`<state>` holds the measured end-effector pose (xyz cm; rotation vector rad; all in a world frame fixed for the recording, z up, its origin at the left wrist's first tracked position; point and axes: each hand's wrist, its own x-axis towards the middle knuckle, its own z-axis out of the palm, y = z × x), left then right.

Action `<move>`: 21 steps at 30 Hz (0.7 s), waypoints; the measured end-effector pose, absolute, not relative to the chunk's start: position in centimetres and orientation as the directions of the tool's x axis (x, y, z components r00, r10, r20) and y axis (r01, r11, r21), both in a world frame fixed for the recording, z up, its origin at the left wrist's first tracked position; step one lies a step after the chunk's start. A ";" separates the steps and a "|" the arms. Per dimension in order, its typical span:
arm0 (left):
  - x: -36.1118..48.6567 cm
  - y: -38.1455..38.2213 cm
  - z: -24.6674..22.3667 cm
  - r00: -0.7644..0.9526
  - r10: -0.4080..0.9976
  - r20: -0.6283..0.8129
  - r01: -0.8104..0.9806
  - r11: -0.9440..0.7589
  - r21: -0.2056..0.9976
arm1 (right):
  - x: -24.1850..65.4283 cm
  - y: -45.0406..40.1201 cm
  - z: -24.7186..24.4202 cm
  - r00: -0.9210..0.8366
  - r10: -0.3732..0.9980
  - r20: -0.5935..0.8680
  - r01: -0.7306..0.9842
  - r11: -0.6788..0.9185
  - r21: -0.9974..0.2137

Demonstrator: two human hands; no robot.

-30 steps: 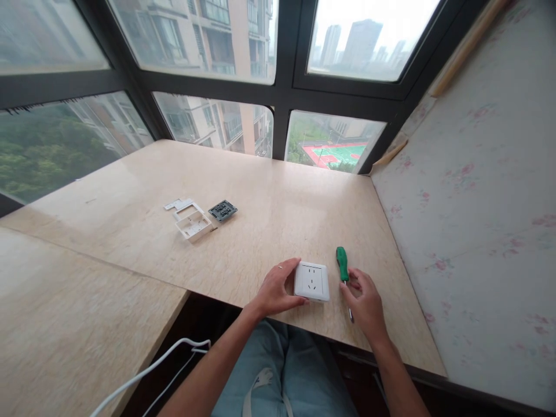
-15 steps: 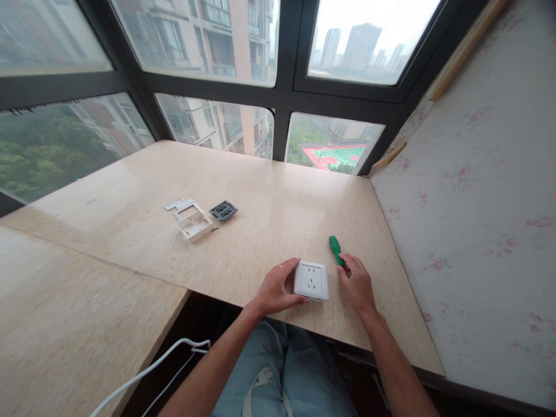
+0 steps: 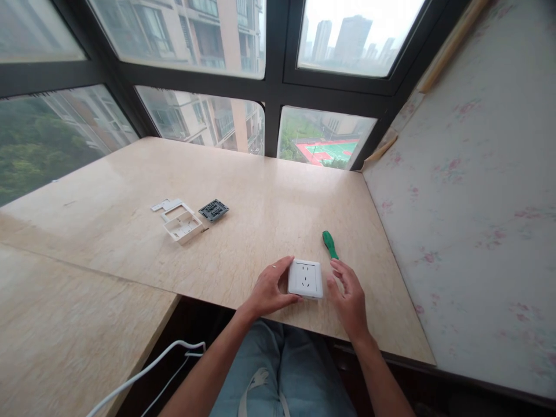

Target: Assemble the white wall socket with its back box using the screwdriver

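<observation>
A white square wall socket (image 3: 305,278) rests near the front edge of the counter, its slotted face up. My left hand (image 3: 271,288) grips it from the left, thumb at the lower edge and fingers at the upper left corner. Just right of the socket is my right hand (image 3: 348,295), fingers apart and curved, with nothing seen in it. Beyond its fingertips lies a screwdriver with a green handle (image 3: 329,244); its shaft is not visible.
On the counter (image 3: 260,191) to the left lie an open white socket box (image 3: 183,225), a small white plate piece (image 3: 160,205) and a dark grey module (image 3: 214,210). A white cable (image 3: 147,370) hangs below the front edge. Windows and a papered wall (image 3: 469,202) border the counter.
My right hand has let go of the green screwdriver and moved back toward the socket, its fingers spreading. My left hand keeps its grip. The whole view has shifted slightly.
</observation>
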<state>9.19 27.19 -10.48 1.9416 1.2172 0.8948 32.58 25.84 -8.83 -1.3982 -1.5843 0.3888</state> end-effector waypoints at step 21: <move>9.6 26.7 -9.4 0.400 0.898 0.185 0.614 -0.412 0.673 | 32.2 25.2 -9.4 -0.105 0.992 0.066 0.520 0.111 -0.847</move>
